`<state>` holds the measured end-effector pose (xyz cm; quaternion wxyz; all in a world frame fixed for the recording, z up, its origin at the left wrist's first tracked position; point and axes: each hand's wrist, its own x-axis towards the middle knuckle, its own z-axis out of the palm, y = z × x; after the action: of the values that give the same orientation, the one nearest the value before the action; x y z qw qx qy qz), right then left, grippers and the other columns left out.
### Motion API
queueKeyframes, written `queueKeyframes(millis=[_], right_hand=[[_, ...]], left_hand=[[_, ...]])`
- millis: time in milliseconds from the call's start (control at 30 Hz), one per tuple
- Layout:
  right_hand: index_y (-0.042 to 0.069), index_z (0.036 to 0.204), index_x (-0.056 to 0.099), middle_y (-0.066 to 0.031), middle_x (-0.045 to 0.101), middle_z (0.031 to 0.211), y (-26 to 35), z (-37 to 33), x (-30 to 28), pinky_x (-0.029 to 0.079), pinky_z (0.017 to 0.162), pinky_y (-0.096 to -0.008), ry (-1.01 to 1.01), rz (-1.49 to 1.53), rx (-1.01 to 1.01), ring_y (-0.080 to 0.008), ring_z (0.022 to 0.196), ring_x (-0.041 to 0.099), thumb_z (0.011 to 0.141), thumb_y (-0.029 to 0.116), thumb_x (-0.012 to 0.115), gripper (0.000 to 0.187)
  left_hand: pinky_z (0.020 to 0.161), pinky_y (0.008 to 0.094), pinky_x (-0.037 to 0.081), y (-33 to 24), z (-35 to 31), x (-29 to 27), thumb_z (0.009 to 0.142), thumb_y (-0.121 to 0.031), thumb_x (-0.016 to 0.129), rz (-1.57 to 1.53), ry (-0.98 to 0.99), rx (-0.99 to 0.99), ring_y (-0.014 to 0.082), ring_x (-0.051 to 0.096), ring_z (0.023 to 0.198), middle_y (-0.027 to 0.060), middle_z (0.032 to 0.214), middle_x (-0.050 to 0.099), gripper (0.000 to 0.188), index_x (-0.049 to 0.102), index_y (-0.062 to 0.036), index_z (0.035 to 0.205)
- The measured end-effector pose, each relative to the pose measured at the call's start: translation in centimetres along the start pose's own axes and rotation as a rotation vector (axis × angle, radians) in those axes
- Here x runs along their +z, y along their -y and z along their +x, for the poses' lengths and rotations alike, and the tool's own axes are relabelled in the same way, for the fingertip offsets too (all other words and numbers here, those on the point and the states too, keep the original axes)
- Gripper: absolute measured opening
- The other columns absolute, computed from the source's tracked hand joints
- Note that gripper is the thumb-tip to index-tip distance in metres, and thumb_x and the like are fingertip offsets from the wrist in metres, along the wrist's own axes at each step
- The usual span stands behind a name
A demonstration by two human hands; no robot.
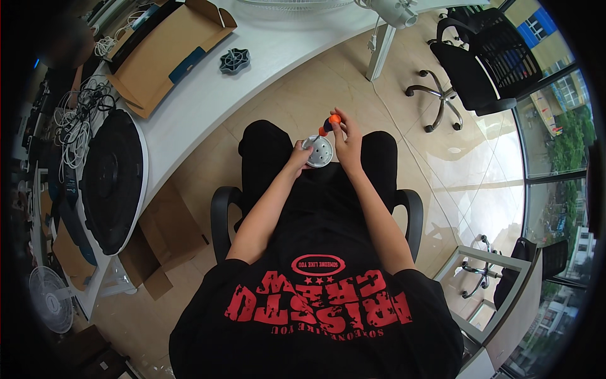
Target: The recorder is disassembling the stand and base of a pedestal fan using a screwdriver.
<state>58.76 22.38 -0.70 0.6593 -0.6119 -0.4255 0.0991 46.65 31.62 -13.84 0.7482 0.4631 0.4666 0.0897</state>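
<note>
Above my lap, my left hand (299, 156) is closed around the rim of a small white round part (319, 151) with several dark holes in its face. A screwdriver (326, 125) with an orange and dark blue handle is in my right hand (346, 140), fingers pinching the handle near its top. Its lower end slants down to the upper edge of the white part; whether the tip sits in a screw is too small to tell.
Left on the white table (183, 136) are a grey star-shaped part (235, 60), an open cardboard box (167, 50), coiled cables (79, 126) and a large black round cover (112, 180). A white fan grille (297, 4) lies ahead. An office chair (483, 60) stands right.
</note>
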Motion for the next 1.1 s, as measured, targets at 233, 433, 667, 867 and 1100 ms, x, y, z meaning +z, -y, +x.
queueKeyframes(millis=[233, 433, 667, 867, 1100], right_hand=[[0.0, 0.127, 0.057, -0.0112, 0.064, 0.123, 0.7, 0.0, -0.3, 0.055, 0.089, -0.0323, -0.057, 0.194, 0.01, -0.015, 0.099, 0.062, 0.109, 0.014, 0.05, 0.024], [0.001, 0.112, 0.061, -0.0071, 0.061, 0.089, 0.6, 0.9, -1.0, 0.051, 0.079, -0.031, -0.251, -0.029, 0.014, -0.0165, 0.085, 0.062, 0.108, 0.018, 0.051, 0.021], [0.0, 0.09, 0.069, -0.0187, 0.068, 0.079, -0.2, 0.3, 0.9, 0.051, 0.067, -0.0397, 0.162, -0.415, 0.21, -0.0328, 0.071, 0.066, 0.086, 0.02, 0.078, 0.022], [0.002, 0.09, 0.074, -0.0202, 0.072, 0.088, -1.8, 2.0, 2.0, 0.056, 0.074, -0.0461, 0.481, -0.685, 0.096, -0.0377, 0.081, 0.071, 0.083, 0.027, 0.077, 0.025], [-0.001, 0.085, 0.073, -0.0206, 0.071, 0.086, -3.6, 0.2, 1.8, 0.057, 0.073, -0.0468, 0.591, -0.904, 0.099, -0.0382, 0.08, 0.071, 0.08, 0.039, 0.08, 0.04]], left_hand=[[0.08, 0.0518, 0.06, 0.2, -0.2, -0.1, 0.105, -0.025, 0.058, 0.049, 0.0, 0.039, 0.028, 0.064, 0.114, 0.0107, 0.131, 0.057, 0.036, 0.045, -0.0127, 0.136], [0.077, 0.0455, 0.062, 0.1, -0.5, -0.2, 0.105, -0.027, 0.059, 0.096, 0.025, 0.087, 0.0245, 0.067, 0.108, 0.0109, 0.125, 0.06, 0.033, 0.047, -0.0111, 0.131], [0.072, 0.0401, 0.063, 0.2, -1.2, -0.6, 0.105, -0.027, 0.059, 0.045, 0.079, 0.172, 0.0194, 0.068, 0.104, 0.0088, 0.12, 0.063, 0.033, 0.049, -0.0097, 0.13], [0.07, 0.0352, 0.062, -0.4, -2.5, -1.1, 0.104, -0.027, 0.061, 0.03, 0.075, 0.231, 0.0168, 0.069, 0.1, 0.0074, 0.116, 0.065, 0.035, 0.05, -0.0091, 0.132], [0.069, 0.0327, 0.062, -0.6, -3.0, -1.6, 0.102, -0.026, 0.063, -0.055, 0.089, 0.238, 0.0149, 0.069, 0.098, 0.0061, 0.114, 0.066, 0.035, 0.053, -0.0097, 0.131]])
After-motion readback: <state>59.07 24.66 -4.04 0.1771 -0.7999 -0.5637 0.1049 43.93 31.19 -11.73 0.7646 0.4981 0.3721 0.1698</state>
